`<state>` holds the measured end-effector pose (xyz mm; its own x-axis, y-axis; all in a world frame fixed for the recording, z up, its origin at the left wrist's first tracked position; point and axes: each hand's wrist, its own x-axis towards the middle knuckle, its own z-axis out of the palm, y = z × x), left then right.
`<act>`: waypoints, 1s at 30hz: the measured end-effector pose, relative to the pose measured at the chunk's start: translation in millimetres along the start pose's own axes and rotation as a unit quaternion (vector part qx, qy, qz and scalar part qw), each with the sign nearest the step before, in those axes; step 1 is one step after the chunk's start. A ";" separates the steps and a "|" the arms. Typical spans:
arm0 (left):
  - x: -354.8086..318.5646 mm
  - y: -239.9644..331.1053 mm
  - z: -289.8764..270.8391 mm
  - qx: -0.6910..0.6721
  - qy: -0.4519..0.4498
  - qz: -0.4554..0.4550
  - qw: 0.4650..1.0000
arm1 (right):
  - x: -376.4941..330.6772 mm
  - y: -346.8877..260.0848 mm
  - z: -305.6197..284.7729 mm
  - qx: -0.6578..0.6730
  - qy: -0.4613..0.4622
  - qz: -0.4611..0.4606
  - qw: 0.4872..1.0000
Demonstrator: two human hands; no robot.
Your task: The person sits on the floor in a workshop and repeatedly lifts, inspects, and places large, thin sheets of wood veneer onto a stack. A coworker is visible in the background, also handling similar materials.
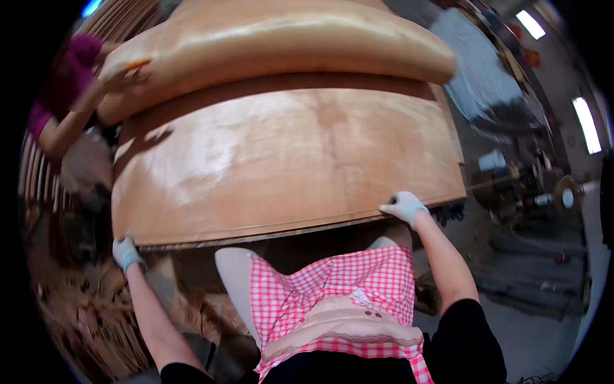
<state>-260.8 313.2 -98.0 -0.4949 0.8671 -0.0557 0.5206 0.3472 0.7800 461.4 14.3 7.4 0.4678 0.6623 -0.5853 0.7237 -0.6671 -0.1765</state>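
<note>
Left hand [128, 251], eight o'clock, and right hand [405, 208], four o'clock, clamp fingers on a sheet [281, 160] that uneven pulling could tear

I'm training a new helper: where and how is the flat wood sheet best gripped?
I'd take the flat wood sheet by its near edge, at both ends, from the wearer's side. It lies broad and flat, that edge exposed, while the curled wood obstructs its far side.
</note>
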 end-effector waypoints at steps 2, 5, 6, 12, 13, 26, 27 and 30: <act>-15.2 30.5 1.0 0.104 0.031 -0.036 0.993 | 4.2 1.1 5.3 0.000 0.010 0.012 1.000; -80.1 115.7 24.7 0.346 0.180 0.003 0.921 | -0.9 14.7 9.8 0.015 -0.011 0.013 1.000; -100.3 127.3 37.0 0.328 0.198 0.070 0.921 | 3.5 14.2 13.1 0.007 -0.008 -0.008 1.000; -373.5 211.0 215.0 0.258 -0.176 0.481 0.819 | 3.2 7.3 9.5 0.004 0.004 -0.036 0.999; -409.1 222.3 234.1 0.229 -0.239 0.510 0.794 | -2.3 4.6 5.0 0.014 0.001 -0.028 1.000; -466.0 242.4 266.3 0.271 -0.322 0.481 0.769 | 9.0 261.1 -74.9 0.060 0.054 0.023 0.996; -465.8 241.4 266.3 0.275 -0.323 0.481 0.767 | 10.2 284.3 -85.9 0.040 0.056 0.064 0.996; -466.5 245.8 258.2 0.281 -0.320 0.475 0.770 | 26.9 325.2 -97.7 0.012 0.071 0.145 0.987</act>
<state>277.6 86.2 -41.2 0.6455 0.7612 -0.0622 0.7444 -0.6088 0.2741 759.0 -151.5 11.6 0.7217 0.4819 -0.4970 0.5368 -0.8429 -0.0378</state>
